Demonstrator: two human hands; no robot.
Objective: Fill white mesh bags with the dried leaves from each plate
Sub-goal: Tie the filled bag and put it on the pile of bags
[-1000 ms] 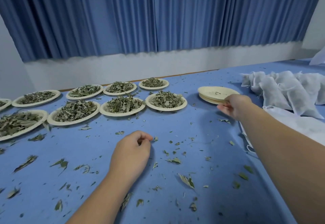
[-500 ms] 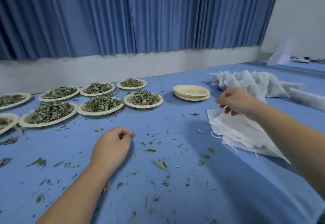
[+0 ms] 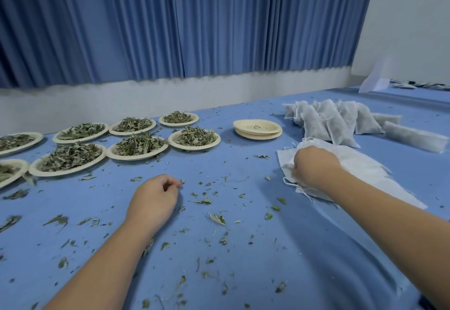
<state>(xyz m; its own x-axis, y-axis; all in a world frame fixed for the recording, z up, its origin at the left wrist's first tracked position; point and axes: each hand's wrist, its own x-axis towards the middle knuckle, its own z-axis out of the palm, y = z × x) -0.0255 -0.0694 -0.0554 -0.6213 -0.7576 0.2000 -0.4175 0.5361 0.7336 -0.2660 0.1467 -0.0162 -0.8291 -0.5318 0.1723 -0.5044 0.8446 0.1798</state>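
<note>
Your right hand (image 3: 314, 167) curls its fingers onto the stack of flat white mesh bags (image 3: 365, 170). The nearest cream paper plate of dried green leaves (image 3: 194, 148) lies forward-left, nearer your loosely curled left hand (image 3: 153, 200).

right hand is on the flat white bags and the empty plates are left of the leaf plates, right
No. The head view shows the empty plates to the right of the leaf plates. The right hand is on the flat white bags, as you said.
</note>
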